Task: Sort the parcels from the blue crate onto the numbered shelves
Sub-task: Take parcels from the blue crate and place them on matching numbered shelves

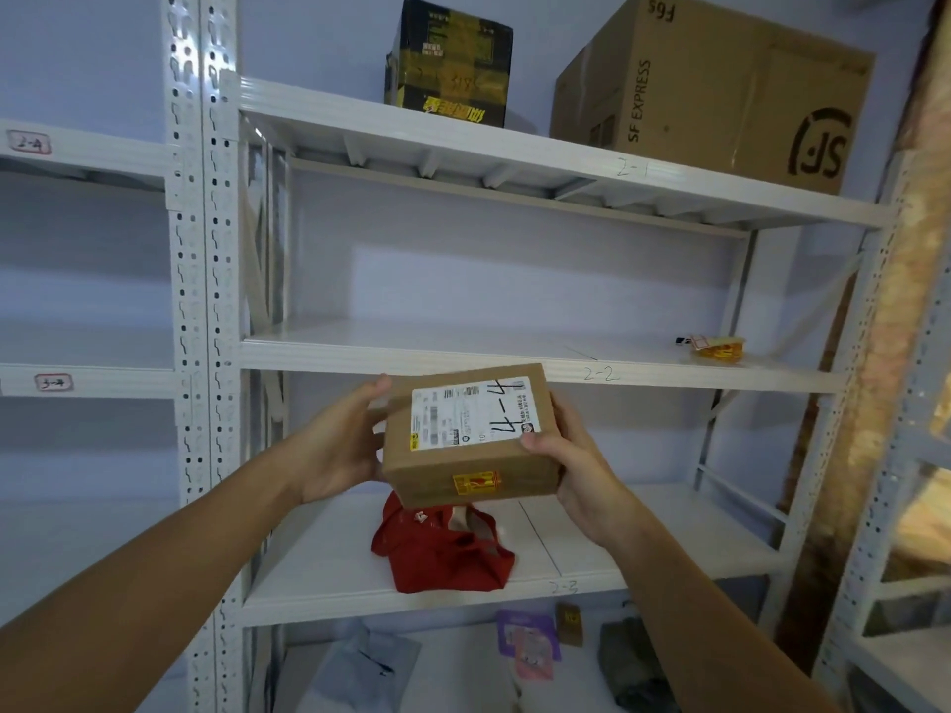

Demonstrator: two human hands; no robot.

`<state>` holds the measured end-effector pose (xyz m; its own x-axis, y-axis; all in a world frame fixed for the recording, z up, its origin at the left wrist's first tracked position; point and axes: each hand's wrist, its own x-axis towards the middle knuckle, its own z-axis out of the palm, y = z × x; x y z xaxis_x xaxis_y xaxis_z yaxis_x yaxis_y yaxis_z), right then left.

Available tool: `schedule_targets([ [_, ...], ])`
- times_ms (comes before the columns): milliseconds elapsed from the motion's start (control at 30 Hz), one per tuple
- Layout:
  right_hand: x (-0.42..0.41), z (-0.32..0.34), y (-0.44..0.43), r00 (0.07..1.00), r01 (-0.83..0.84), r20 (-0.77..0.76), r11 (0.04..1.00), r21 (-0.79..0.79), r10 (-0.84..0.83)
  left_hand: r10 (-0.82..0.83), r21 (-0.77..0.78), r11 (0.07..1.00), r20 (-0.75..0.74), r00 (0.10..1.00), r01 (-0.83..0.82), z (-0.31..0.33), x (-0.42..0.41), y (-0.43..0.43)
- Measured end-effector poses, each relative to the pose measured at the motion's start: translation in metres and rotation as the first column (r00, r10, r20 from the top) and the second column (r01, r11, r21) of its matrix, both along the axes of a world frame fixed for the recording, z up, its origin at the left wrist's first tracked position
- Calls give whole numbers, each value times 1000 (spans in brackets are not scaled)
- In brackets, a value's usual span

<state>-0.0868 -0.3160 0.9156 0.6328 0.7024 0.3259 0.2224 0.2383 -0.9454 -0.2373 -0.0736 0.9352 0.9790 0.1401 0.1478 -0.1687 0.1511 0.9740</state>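
A small brown cardboard parcel (471, 437) with a white label marked "4-4" is held up in front of the white shelving. My left hand (342, 445) grips its left side and my right hand (576, 468) grips its right side, thumb on the label corner. Behind it, the shelf marked 2-2 (463, 357) holds a small yellow packet (718, 347) at the right. The shelf marked 2-3 (643, 553) carries a red bag (442, 553). The blue crate is not in view.
The top shelf marked 2-1 (566, 156) bears a black-and-yellow box (450, 61) and a large SF Express carton (710, 90). The lowest visible shelf has a grey bag (360, 671), a purple packet (527, 640) and a dark bag (635, 666). Another rack (77, 151) labelled 2-4 and 3-4 stands left.
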Motion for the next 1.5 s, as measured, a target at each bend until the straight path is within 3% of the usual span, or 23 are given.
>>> schedule_targets([
  [133,-4,1,5,998,0,63,1000,20,-2,94,-66,993,-103,990,-102,-8,6,1],
  [367,0,0,-8,993,-37,-111,994,-102,25,191,-55,981,65,979,-187,-24,8,10],
  [567,4,12,-27,994,99,-46,992,-77,-103,203,129,968,102,974,-216,-13,4,8],
  [667,1,28,-35,984,143,132,968,-204,-118,116,220,967,79,990,-130,2,0,0],
  [733,-1,36,-38,974,116,224,939,-325,-43,85,286,954,46,995,-95,15,3,-5],
  [867,-17,42,-34,963,-24,209,831,-556,168,57,443,895,-11,998,-46,39,13,-24],
  [967,-16,32,-35,972,53,226,880,-472,62,108,487,866,45,993,-116,47,22,-36],
  [1033,-12,24,-41,978,135,198,921,-366,-65,249,413,866,135,959,-283,43,32,-38],
  [1100,-3,14,-44,975,216,97,953,-214,-199,352,288,883,117,929,-371,34,41,-41],
  [1200,5,2,-46,962,260,-82,966,-6,-259,242,113,965,-29,970,-237,14,53,-60],
  [1267,8,1,-47,967,234,-123,970,63,-225,173,63,983,-32,984,-171,6,59,-82],
  [1333,10,1,-49,968,243,-73,969,49,-239,190,70,979,11,982,-190,1,67,-102],
  [1433,11,5,-59,907,419,79,904,-89,-413,257,84,961,69,964,-262,-1,83,-123],
  [1500,14,4,-68,896,444,58,886,-130,-441,317,108,939,97,944,-326,-2,94,-136],
])
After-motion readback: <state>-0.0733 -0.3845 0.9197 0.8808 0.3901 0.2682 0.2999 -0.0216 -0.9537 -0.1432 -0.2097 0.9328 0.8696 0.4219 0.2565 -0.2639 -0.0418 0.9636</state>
